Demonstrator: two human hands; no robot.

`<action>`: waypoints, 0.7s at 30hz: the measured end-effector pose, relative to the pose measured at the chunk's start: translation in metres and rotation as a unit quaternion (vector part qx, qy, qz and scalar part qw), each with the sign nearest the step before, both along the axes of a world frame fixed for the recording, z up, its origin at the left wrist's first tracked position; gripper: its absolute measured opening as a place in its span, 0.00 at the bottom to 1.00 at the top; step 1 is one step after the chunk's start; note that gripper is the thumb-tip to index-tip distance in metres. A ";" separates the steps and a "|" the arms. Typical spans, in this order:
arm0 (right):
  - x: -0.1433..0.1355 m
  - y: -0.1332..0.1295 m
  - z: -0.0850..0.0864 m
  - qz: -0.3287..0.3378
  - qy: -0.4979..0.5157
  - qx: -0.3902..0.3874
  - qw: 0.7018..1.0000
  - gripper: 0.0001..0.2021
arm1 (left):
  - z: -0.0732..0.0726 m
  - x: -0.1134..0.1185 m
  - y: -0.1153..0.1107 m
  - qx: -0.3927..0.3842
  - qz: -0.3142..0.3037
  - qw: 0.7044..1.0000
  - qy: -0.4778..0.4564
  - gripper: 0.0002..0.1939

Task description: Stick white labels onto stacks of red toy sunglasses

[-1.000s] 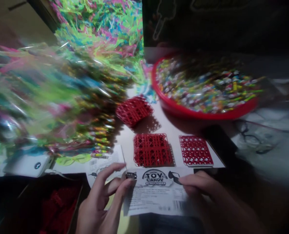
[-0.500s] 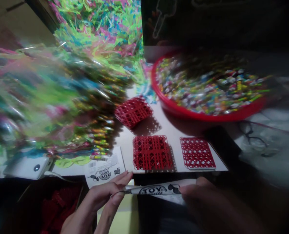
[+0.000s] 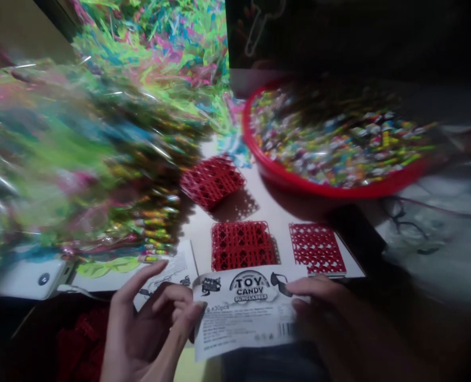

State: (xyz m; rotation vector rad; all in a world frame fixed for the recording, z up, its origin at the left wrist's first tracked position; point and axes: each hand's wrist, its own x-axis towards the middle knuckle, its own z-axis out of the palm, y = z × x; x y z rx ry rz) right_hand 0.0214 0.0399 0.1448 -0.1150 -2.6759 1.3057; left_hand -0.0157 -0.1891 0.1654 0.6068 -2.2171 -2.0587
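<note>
A white printed paper label (image 3: 243, 326) reading "TOY CANDY SUNGLASSES" is spread flat between my hands, its text facing me. My left hand (image 3: 151, 318) pinches its left edge between thumb and bent fingers, the index finger raised. At the upper right corner, my right hand (image 3: 323, 302) grips the label with thumb and index finger; the rest of this hand is dark. Just beyond the label lies a stack of red lattice pieces (image 3: 241, 244). To its right is a thinner red lattice stack (image 3: 318, 246); a tilted red stack (image 3: 214, 180) sits farther back.
A red basin (image 3: 323, 188) of small wrapped candies stands at the right rear. Bagged colourful plastic items (image 3: 80, 148) heap up on the left. Near the edge are a white power bank (image 3: 36, 278), green glasses (image 3: 108, 267), another label (image 3: 180, 265) and a dark phone-like slab (image 3: 357, 236).
The label was seen nearly edge-on and rolled or folded; now it is opened out, with its printed face turned up. My left index finger has lifted away from the thumb.
</note>
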 end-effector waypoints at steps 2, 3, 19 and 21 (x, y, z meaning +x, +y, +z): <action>-0.010 0.003 0.006 0.001 -0.008 0.029 1.000 0.06 | -0.005 -0.007 -0.004 -0.028 -0.017 0.999 0.042 0.20; -0.015 0.004 0.009 0.005 -0.007 0.046 0.999 0.07 | -0.006 -0.010 -0.005 -0.057 -0.038 0.996 0.049 0.13; -0.059 -0.009 -0.019 -0.035 -0.013 0.087 0.996 0.06 | -0.028 -0.050 0.001 -0.104 -0.144 0.984 -0.020 0.05; -0.061 -0.009 -0.020 -0.037 -0.011 0.096 0.995 0.06 | -0.028 -0.052 0.000 -0.105 -0.154 0.982 -0.020 0.04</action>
